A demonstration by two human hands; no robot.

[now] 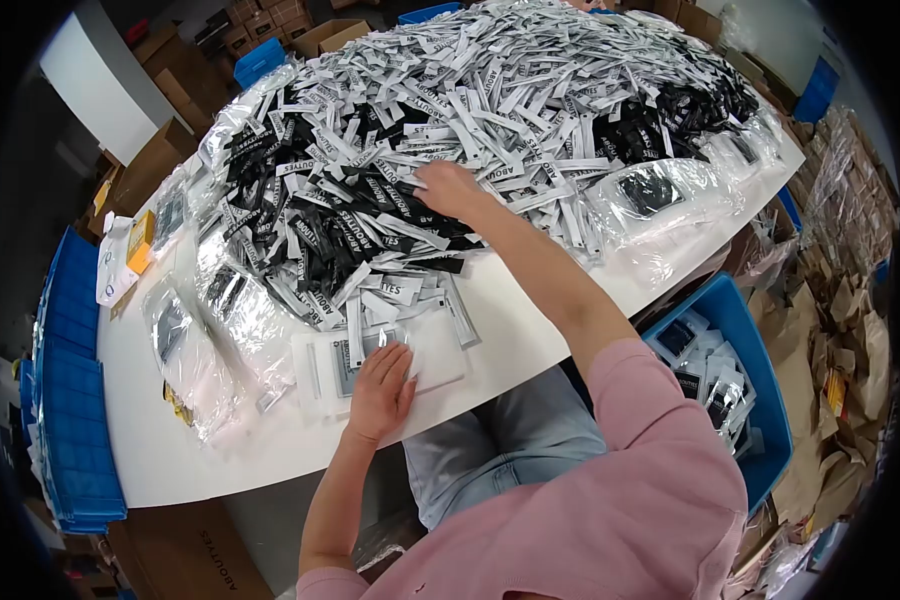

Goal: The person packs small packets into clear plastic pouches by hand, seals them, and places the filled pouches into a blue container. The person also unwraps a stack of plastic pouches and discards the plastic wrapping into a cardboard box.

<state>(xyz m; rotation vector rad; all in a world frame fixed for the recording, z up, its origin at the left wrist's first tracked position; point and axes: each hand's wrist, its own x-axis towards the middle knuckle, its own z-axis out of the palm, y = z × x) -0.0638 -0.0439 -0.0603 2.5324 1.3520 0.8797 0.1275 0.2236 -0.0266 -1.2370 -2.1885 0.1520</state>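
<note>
My left hand (382, 390) lies with its fingers stretched out on a stack of clear plastic bags (435, 362) at the table's near edge. A grey printed panel shows beside the fingers. Out over the large heap, my right hand (448, 190) has curled fingers at a mix of slim black packets (355, 225) and white packets (490, 130) printed "ABOUTYES". Its fingertips are partly hidden, so what they pinch cannot be made out. Several white packets (395, 288) lie just beyond my left hand.
Filled clear bags lie at the left (185, 340) and right (660, 195) of the white table (160, 460). A blue bin (770, 440) with bagged packets stands by my right side. Blue bins (75, 400) are stacked at left. Brown paper (850, 390) lies at far right.
</note>
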